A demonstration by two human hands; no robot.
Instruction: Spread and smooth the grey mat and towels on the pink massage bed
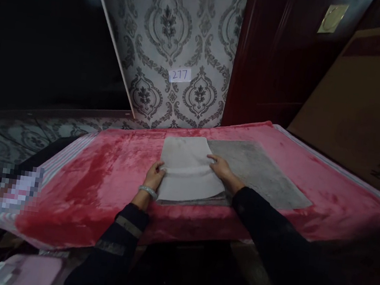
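A grey mat (259,172) lies on a pink plush cover, its left part folded over so that the pale underside (188,154) faces up. A raised crease runs across this pale flap. My left hand (153,177), with a bracelet at the wrist, closes on the fold at the flap's left side. At the flap's free right edge, my right hand (221,166) has its fingers on the pale material and grips that edge. Layers of the mat show under the flap's near edge.
The pink cover (120,161) drapes over a table with striped edging on the left. A large cardboard box (367,100) leans at the right. A dark screen (50,35) stands at the left back, and a patterned wall with a "277" label (180,75) is behind.
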